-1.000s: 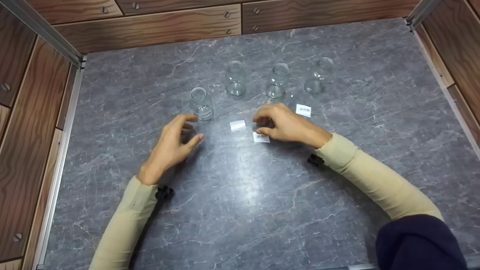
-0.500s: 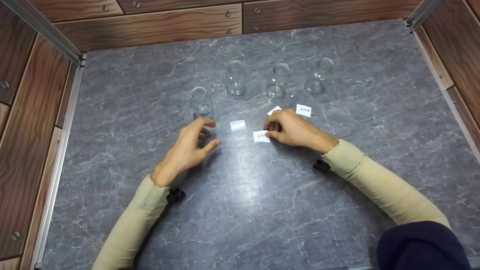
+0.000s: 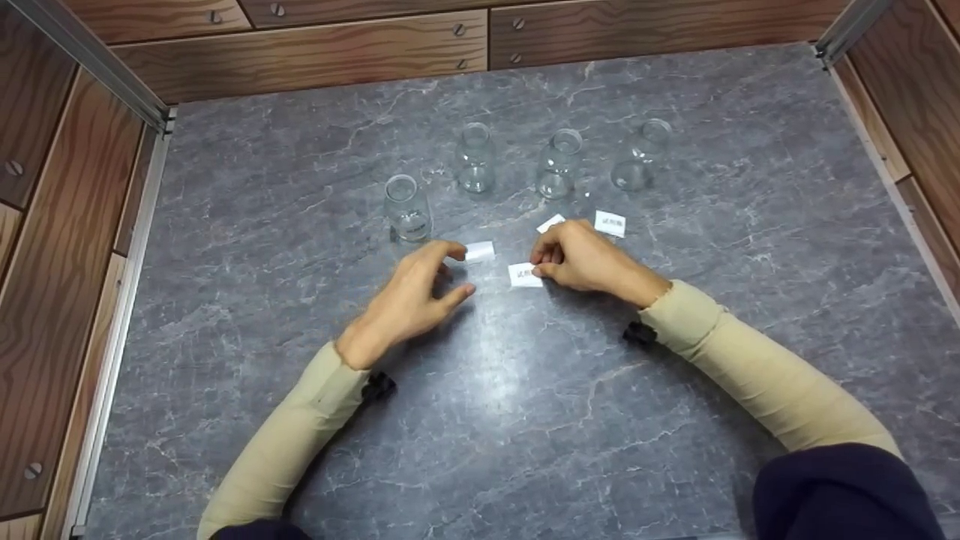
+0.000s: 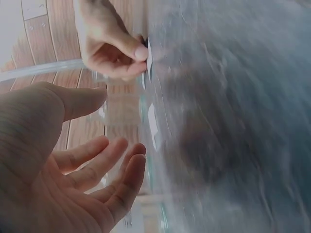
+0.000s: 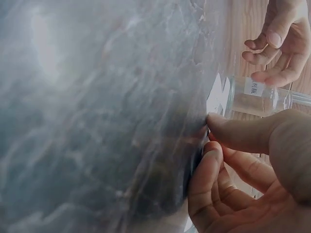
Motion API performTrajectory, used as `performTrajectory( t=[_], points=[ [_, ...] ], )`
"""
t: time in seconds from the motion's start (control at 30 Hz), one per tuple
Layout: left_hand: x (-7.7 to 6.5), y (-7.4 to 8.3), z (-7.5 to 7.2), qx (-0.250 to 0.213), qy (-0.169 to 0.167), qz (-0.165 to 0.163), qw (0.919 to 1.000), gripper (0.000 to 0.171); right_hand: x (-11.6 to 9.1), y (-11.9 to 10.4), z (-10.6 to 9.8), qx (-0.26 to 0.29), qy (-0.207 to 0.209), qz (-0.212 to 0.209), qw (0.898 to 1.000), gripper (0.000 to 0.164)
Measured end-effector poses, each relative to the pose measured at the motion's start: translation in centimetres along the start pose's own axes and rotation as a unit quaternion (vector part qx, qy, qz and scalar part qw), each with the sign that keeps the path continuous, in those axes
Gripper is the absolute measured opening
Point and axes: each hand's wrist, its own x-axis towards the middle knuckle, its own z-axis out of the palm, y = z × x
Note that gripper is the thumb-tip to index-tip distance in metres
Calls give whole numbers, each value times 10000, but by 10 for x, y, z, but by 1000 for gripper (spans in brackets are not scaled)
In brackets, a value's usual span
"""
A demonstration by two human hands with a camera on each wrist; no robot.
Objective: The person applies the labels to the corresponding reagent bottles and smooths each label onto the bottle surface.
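My right hand pinches the right edge of a printed paper label lying on the grey marbled table. Its thumb and index finger meet low at the tabletop in the right wrist view. My left hand is held with fingers apart and nothing between them, its index fingertip right at a blank white label. Behind the left hand stands a clear glass bottle, which bears a small printed label in the right wrist view. Another white label is partly hidden behind the right hand.
Three more clear glass bottles stand farther back: one on the left, one in the middle and one on the right. Another printed label lies beyond the right hand. Wood-patterned walls enclose the table.
My left hand has moved right, from beside the front bottle to the blank label. My right hand has shifted slightly right and its fingers have closed at the printed label's edge, uncovering the label behind.
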Motion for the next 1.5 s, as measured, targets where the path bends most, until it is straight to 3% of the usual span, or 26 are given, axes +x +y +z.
performTrajectory(
  t=[0.17, 0.37, 0.57, 1.0, 1.27, 1.5],
  points=[
    [13, 10, 13, 173, -130, -23, 9998, 45, 0, 0, -1, -9, -24, 114, 9999, 5],
    [31, 22, 32, 568, -494, -400, 9964, 47, -1, 2, -1, 95, -58, 158, 9998, 4],
    [42, 28, 44, 998, -603, -733, 9905, 41, -3, 2, 1, 155, -2, 133, 9998, 4],
    [49, 27, 47, 911, -459, -736, 9921, 28, -3, 4, 1, 299, 73, 87, 9995, 4],
    [50, 27, 46, 778, -325, -667, 9942, 24, -3, 7, -4, 392, -141, -1, 9991, 16],
    [48, 27, 48, 754, -250, -605, 9950, 24, -5, 6, -1, 404, -44, 158, 9991, 6]
  ],
)
